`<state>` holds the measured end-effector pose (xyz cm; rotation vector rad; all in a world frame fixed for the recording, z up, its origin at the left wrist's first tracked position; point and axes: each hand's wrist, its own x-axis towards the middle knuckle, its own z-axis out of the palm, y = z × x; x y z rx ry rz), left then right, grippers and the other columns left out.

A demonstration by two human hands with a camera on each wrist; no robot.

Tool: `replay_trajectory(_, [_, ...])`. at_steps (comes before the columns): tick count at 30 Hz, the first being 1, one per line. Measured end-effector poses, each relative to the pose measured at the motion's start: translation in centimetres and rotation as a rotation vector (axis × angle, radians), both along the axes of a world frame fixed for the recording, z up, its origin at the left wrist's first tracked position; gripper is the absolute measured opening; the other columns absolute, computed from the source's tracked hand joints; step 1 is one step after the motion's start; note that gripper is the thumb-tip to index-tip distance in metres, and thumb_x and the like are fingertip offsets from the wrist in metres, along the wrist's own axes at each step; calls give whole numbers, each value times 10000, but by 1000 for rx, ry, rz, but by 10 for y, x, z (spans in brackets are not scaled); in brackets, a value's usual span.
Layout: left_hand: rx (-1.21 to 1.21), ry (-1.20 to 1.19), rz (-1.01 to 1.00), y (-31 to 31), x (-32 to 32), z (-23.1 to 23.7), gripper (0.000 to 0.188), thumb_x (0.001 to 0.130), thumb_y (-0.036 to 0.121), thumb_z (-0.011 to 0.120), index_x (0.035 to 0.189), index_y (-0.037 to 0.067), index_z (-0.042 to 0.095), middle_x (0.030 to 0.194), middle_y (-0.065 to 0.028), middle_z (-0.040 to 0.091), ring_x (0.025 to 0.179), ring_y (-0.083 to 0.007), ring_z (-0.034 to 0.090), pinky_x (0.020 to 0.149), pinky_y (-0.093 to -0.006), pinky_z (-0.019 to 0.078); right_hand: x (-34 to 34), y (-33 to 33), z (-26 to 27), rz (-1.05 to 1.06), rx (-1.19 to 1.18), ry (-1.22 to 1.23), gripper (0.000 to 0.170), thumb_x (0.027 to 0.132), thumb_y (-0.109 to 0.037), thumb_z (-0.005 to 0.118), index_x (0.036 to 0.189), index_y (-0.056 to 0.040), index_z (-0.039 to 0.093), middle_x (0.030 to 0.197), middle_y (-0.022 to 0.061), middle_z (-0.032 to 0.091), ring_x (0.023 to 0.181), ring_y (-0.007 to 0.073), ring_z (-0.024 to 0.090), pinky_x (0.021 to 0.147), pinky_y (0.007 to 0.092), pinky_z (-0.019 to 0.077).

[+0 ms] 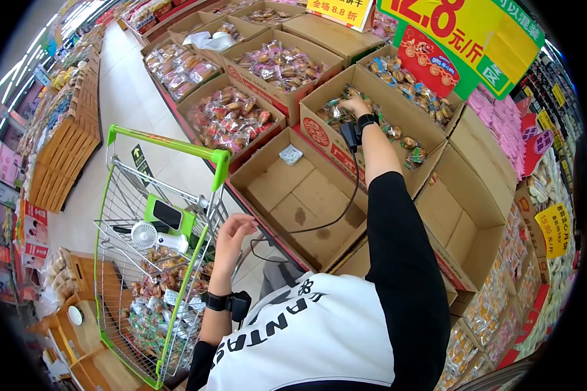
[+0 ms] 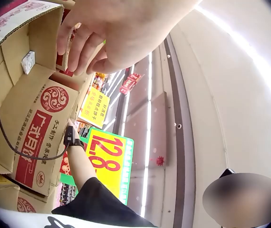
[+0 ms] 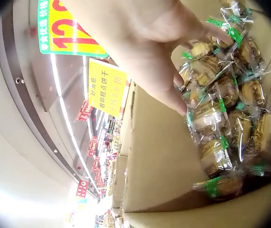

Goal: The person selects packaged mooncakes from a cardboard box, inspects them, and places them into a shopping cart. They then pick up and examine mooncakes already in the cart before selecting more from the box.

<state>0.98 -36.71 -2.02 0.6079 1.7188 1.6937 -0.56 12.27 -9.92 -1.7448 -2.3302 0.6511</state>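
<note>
My right hand (image 1: 354,105) reaches down into a cardboard box of wrapped mooncakes (image 1: 336,112). In the right wrist view the right hand (image 3: 149,47) has its fingers spread over the mooncakes (image 3: 221,99), in clear wrappers with green ends. Fingertips and thumb lie right at the top packets, apart from each other. My left hand (image 1: 233,238) hovers with loosely bent fingers and nothing in it, between the shopping cart (image 1: 220,171) and a cardboard box (image 1: 306,195). That box has a small white packet (image 1: 291,154) on its floor. The left wrist view shows the left hand (image 2: 112,33) with relaxed fingers.
More boxes of wrapped pastries (image 1: 231,117) stand around. The green-framed cart holds many packets (image 1: 163,313), and a small white fan (image 1: 145,235) sits by its handle. A large price sign (image 1: 460,39) overhangs the boxes. A black cable (image 1: 326,225) trails from the right wrist.
</note>
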Motion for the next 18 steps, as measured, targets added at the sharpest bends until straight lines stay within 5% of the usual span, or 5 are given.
replay_trajectory(3, [-10,-4,14,-1,-2,-3,133,804,54,449,901,7,527,819,-59,574,754,-124,528,723,-242,420,13,-27,46,149,-231,-97,681,508,-509,690,1089,-180,555,1265,281,301,1154,422,267,885,485,322])
replay_trajectory(7, [-14,-32,18,-4,-5,-6,151,797,43,450,915,4,537,842,-58,587,771,-116,539,741,-232,421,-16,2,0,83,-109,-176,618,528,-526,675,935,-66,617,1021,234,539,1065,362,403,866,488,320])
replay_trajectory(13, [-9,-55,37,-5,-9,-8,154,795,34,447,917,2,537,837,-58,585,772,-114,538,738,-229,421,-23,11,-17,203,99,-214,472,558,-404,711,815,-15,639,841,146,624,773,255,585,746,392,426])
replay_trajectory(17, [-7,-67,41,-6,-10,-14,156,794,30,446,918,1,536,836,-57,583,774,-114,538,738,-229,422,-22,11,-17,206,-16,-88,445,555,-375,727,803,-15,643,844,143,622,789,265,581,687,344,454])
replay_trajectory(18, [-16,-60,38,-6,-10,-15,153,805,48,438,920,5,530,833,-60,580,766,-119,533,732,-234,419,-24,19,-20,244,-134,-109,593,539,-430,729,961,-40,582,1090,175,412,1001,318,402,777,468,361])
